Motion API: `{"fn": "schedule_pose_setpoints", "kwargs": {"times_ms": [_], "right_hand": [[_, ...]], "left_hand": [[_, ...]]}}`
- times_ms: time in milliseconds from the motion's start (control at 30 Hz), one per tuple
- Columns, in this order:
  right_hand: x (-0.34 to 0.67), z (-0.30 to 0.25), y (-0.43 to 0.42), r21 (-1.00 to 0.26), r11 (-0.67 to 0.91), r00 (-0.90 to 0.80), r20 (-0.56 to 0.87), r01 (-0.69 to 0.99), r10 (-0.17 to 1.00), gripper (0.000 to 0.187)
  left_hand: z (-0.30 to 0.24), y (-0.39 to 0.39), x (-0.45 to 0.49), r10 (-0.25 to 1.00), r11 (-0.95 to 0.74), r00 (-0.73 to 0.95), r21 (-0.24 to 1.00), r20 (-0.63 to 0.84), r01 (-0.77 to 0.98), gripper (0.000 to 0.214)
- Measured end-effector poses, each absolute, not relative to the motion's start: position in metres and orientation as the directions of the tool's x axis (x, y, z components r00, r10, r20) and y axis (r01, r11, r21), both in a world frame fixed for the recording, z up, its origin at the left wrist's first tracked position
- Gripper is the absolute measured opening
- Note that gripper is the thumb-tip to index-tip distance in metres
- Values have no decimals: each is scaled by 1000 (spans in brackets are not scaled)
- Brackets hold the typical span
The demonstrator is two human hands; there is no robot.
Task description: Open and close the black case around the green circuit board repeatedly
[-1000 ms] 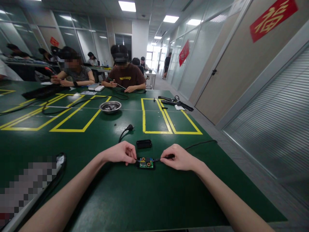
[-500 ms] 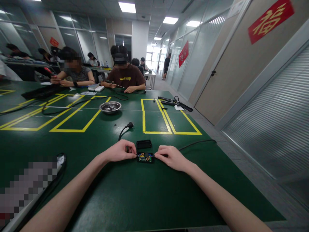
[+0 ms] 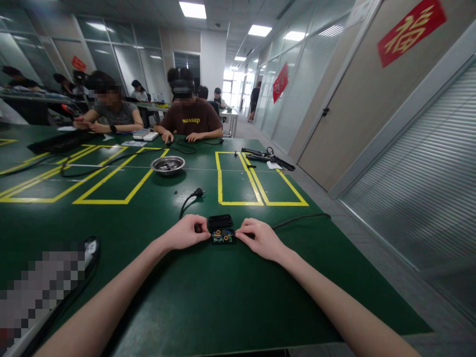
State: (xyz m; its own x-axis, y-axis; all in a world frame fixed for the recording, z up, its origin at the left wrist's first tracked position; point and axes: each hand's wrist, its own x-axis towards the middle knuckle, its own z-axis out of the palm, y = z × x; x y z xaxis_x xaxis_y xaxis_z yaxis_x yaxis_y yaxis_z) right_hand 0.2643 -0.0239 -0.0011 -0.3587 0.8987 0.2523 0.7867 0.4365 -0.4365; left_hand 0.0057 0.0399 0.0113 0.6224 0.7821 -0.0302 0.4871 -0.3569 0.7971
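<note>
A black adapter case [image 3: 223, 243] lies on the green table between my hands, its inside facing up. In it shows a circuit board [image 3: 217, 238] with copper-coloured coils. At its left end, my left hand [image 3: 188, 232] is closed in a pinch on the power cord [image 3: 183, 206], whose plug [image 3: 199, 192] rests further back. My right hand [image 3: 260, 239] pinches the cable [image 3: 303, 217] at the right end. Fingers hide both cable entries. Just behind the case sits a black cover [image 3: 220, 221], hollow side up.
Behind stands a metal bowl [image 3: 168, 165] with small parts. Yellow tape outlines [image 3: 238, 203] mark the table [image 3: 208, 307]. Black rod-like items [image 3: 269, 159] lie back right, and a blurred-out flat object [image 3: 48, 292] front left. Two people [image 3: 191, 116] sit across.
My hands have shifted the case slightly away from me, closer to the cover. Across the table, the person in brown has lowered a hand to the tabletop; the thin tool no longer shows.
</note>
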Motion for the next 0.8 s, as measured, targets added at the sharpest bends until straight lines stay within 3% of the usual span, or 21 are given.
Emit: {"fn": "schedule_pose_setpoints", "kwargs": {"times_ms": [133,267,533,667,800], "right_hand": [[262,-9,-13,-460,287,-147,317,840,937,30],[258,-20,-3,-452,326,-167,356,831,920,20],[257,-19,-7,-790,258,-60,271,556,961,13],[257,-16,-12,-795,285,-81,287,536,954,12],[255,-10,-18,-733,423,-153,408,532,900,9]], "left_hand": [[9,41,11,904,-336,425,701,51,630,33],[4,40,18,920,-368,366,636,141,678,30],[4,40,19,917,-231,394,887,61,399,22],[8,42,12,881,-160,473,939,-3,303,25],[9,45,6,818,-109,570,951,-79,289,26]]}}
